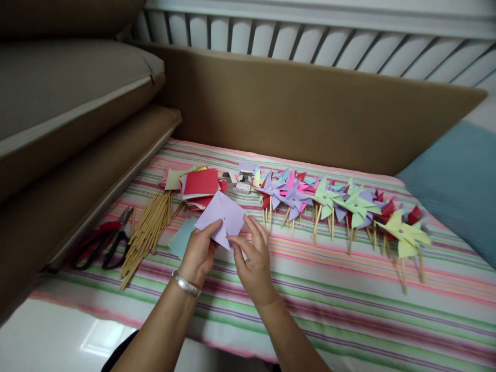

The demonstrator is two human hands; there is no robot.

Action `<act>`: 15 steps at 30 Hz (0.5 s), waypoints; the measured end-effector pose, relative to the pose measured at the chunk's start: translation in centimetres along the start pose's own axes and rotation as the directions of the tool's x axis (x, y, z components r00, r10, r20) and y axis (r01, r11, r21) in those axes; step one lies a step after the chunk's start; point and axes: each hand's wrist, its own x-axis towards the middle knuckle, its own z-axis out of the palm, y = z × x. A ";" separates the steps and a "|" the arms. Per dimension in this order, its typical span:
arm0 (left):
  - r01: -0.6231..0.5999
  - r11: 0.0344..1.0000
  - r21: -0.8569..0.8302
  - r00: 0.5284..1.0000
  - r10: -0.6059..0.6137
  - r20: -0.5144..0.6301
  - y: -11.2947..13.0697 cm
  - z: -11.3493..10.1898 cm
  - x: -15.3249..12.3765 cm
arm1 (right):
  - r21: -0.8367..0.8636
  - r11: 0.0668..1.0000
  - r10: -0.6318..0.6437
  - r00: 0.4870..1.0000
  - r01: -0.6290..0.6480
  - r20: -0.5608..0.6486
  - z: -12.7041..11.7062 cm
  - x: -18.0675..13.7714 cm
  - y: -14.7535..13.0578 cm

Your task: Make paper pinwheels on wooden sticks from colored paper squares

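A purple paper square (228, 211) with a small dark dot at its middle is held above the striped cloth. My left hand (198, 254) grips its lower left side, the thumb lying on top close to the dot. At its lower right edge is my right hand (253, 258), with the index finger and thumb closed around the paper there; the exact pinch is partly hidden. Just beneath lies a light blue paper sheet (183, 238). Behind the square rests a pile of coloured paper squares, a red one (201, 183) on top.
Thin wooden sticks (149, 235) lie heaped at left, beside black-handled scissors (106, 245). Small open boxes (243, 185) stand past the paper. Several finished pinwheels (327, 199) line the right. A brown board (290, 108) rises behind; stacked cushions (85, 150) flank the left.
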 end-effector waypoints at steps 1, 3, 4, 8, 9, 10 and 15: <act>0.000 1.000 0.001 1.000 0.000 0.010 0.0 0.0 0.0 | 0.004 1.000 -0.005 1.000 0.005 0.000 0.0 0.0 0.0; -0.002 1.000 0.009 1.000 0.002 0.018 -0.2 0.1 0.0 | 0.016 1.000 -0.010 1.000 0.010 -0.003 0.0 0.1 0.0; -0.005 1.000 0.018 1.000 0.005 0.018 -0.3 0.1 0.1 | 0.024 1.000 -0.007 1.000 0.007 -0.003 -0.1 0.1 -0.1; -0.048 0.994 0.096 0.999 0.046 0.023 -0.7 0.1 0.1 | 0.050 0.997 0.065 0.998 -0.065 0.008 -0.3 0.2 -0.1; -0.057 0.990 0.127 0.998 0.054 0.028 -0.8 0.1 0.0 | 0.055 0.994 0.093 0.996 -0.093 0.012 -0.3 0.2 0.0; -0.061 0.985 0.162 0.998 0.057 0.031 -0.9 0.1 0.0 | 0.063 0.990 0.123 0.992 -0.123 0.013 -0.3 0.3 0.0; -0.048 0.956 0.290 0.999 0.043 0.025 -1.2 0.2 -0.3 | 0.134 0.952 0.276 0.961 -0.277 0.021 -0.4 0.4 0.6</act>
